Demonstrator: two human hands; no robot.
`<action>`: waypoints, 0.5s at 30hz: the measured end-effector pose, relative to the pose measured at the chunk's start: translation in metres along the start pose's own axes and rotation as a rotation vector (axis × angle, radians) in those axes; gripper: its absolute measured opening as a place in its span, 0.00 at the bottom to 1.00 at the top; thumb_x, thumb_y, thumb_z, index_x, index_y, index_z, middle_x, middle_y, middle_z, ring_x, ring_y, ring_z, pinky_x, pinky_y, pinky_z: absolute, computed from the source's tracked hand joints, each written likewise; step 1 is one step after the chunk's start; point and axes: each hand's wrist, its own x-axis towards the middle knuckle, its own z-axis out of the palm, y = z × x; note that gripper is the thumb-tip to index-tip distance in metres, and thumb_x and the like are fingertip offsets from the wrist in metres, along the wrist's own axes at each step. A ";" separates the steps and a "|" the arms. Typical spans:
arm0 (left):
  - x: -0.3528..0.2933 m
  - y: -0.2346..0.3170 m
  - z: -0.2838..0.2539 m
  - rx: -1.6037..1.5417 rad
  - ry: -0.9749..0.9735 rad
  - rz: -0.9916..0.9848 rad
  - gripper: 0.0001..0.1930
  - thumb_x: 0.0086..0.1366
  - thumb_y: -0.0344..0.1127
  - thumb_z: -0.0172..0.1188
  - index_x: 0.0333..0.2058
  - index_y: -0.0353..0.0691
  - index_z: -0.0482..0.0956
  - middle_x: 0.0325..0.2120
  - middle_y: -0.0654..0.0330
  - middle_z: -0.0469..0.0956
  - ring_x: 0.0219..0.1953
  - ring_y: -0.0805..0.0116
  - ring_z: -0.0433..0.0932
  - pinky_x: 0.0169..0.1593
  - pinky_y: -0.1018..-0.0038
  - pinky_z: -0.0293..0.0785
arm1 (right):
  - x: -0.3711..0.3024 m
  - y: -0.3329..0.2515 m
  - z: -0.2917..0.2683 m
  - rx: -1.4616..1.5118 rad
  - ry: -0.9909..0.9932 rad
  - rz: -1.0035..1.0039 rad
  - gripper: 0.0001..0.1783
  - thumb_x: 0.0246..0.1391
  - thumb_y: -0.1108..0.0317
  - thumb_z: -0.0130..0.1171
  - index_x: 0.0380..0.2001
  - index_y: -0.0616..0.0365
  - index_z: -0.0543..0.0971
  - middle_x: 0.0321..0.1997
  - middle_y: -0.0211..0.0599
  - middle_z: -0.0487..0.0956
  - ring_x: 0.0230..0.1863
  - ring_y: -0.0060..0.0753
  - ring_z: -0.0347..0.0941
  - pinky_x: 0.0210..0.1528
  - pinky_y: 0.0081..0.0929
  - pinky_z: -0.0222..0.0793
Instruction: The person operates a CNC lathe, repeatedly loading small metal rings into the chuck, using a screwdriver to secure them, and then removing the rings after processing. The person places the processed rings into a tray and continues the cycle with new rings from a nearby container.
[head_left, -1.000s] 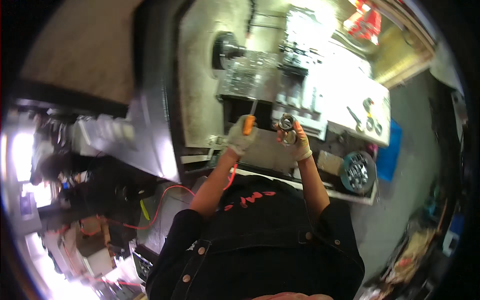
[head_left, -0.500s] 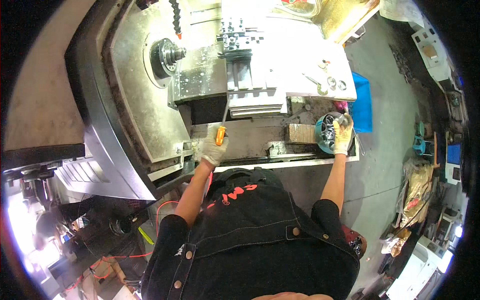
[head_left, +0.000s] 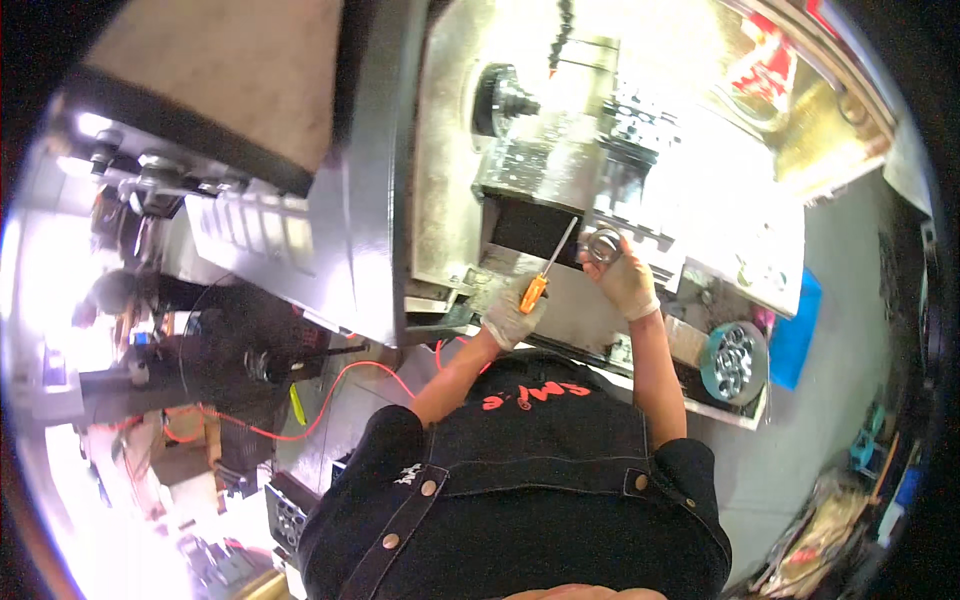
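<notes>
My left hand [head_left: 511, 318], in a pale work glove, grips the orange handle of a screwdriver [head_left: 536, 292]. Its thin metal shaft slants up and away over a dark gap in the machine. My gloved right hand [head_left: 630, 282] has a shiny metal ring [head_left: 591, 247] between thumb and fingers, held close to the screwdriver's tip; whether the two touch, I cannot tell. To the right stands a teal basin [head_left: 711, 368] full of similar metal rings. Ahead of my left hand sits the lathe chuck [head_left: 498, 102], its front washed out by glare.
A tool block [head_left: 630, 125] sits on the machine's slide, beside a brightly lit metal surface [head_left: 740, 210] with small parts. The machine's grey door [head_left: 375, 200] rises at my left. A blue bin [head_left: 797, 335] is beyond the basin. A red cable [head_left: 350, 375] runs low at the left.
My right hand has left the basin and come over beside the screwdriver, carrying a metal ring. The view has turned, shifting the machine rightward. The screwdriver is still in my left hand.
</notes>
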 end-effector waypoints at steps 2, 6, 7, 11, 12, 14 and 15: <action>-0.008 0.007 -0.016 0.050 0.029 -0.034 0.16 0.55 0.28 0.59 0.44 0.37 0.72 0.31 0.57 0.77 0.34 0.66 0.77 0.40 0.73 0.73 | 0.022 0.014 0.012 -0.068 -0.014 -0.011 0.25 0.57 0.57 0.56 0.54 0.57 0.68 0.52 0.43 0.75 0.49 0.40 0.74 0.52 0.36 0.70; -0.026 0.001 -0.035 0.116 0.123 -0.056 0.18 0.54 0.30 0.58 0.45 0.37 0.72 0.31 0.54 0.77 0.35 0.62 0.78 0.40 0.70 0.73 | 0.066 0.023 0.033 -0.212 -0.087 0.089 0.25 0.53 0.61 0.60 0.53 0.58 0.69 0.49 0.40 0.75 0.48 0.38 0.73 0.55 0.38 0.68; -0.031 -0.007 -0.037 0.110 0.159 -0.028 0.18 0.53 0.30 0.58 0.45 0.37 0.72 0.31 0.54 0.77 0.35 0.61 0.78 0.40 0.70 0.73 | 0.074 0.026 0.037 -0.249 -0.120 0.135 0.25 0.53 0.61 0.60 0.52 0.59 0.69 0.49 0.40 0.75 0.48 0.38 0.73 0.56 0.38 0.68; -0.042 -0.023 -0.040 0.059 0.210 -0.065 0.15 0.52 0.29 0.58 0.41 0.37 0.73 0.30 0.53 0.76 0.33 0.60 0.77 0.38 0.69 0.73 | 0.101 0.033 0.037 -0.700 -0.098 0.118 0.35 0.45 0.62 0.70 0.55 0.57 0.67 0.42 0.34 0.75 0.44 0.27 0.72 0.50 0.24 0.66; -0.046 -0.025 -0.039 0.038 0.240 -0.066 0.15 0.52 0.29 0.58 0.41 0.37 0.73 0.29 0.54 0.76 0.32 0.60 0.77 0.38 0.69 0.72 | 0.106 0.035 0.039 -0.845 -0.140 0.022 0.35 0.41 0.66 0.72 0.54 0.57 0.69 0.41 0.33 0.76 0.41 0.21 0.71 0.46 0.19 0.66; -0.050 -0.028 -0.036 -0.005 0.295 -0.065 0.15 0.52 0.29 0.58 0.40 0.37 0.73 0.28 0.54 0.75 0.31 0.60 0.76 0.37 0.69 0.72 | 0.119 0.033 0.043 -1.164 -0.181 -0.007 0.34 0.39 0.68 0.71 0.53 0.57 0.71 0.39 0.32 0.76 0.40 0.19 0.71 0.44 0.19 0.67; -0.052 -0.026 -0.038 0.021 0.283 -0.071 0.15 0.53 0.29 0.58 0.42 0.38 0.73 0.29 0.55 0.76 0.31 0.63 0.76 0.37 0.70 0.72 | 0.120 0.034 0.050 -1.324 -0.201 -0.020 0.33 0.39 0.70 0.71 0.52 0.57 0.72 0.39 0.32 0.77 0.39 0.18 0.71 0.43 0.19 0.68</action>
